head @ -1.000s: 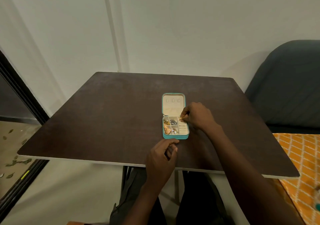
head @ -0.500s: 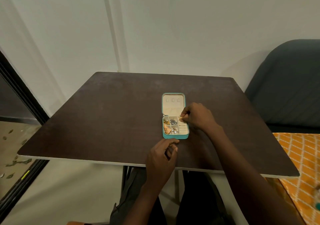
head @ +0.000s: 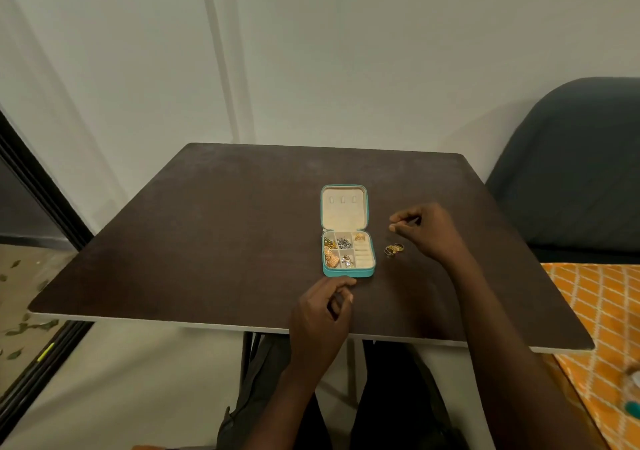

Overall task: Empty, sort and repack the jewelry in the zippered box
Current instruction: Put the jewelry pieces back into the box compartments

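Rings (head: 394, 249) tiny, light, slippery: pinch by the band. Right hand (head: 427, 230) pinched, contents unclear; left hand (head: 320, 314) loosely curled beside box (head: 348, 271).

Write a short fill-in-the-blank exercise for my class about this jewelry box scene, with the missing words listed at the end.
1. The lid of the teal jewelry box is ____.
2. A small pile of gold rings lies on the table, to the ____ of the box.
3. The hand nearest the rings is the ____ hand.
4. The left hand rests at the box's ____ edge.

Missing words: open; right; right; near
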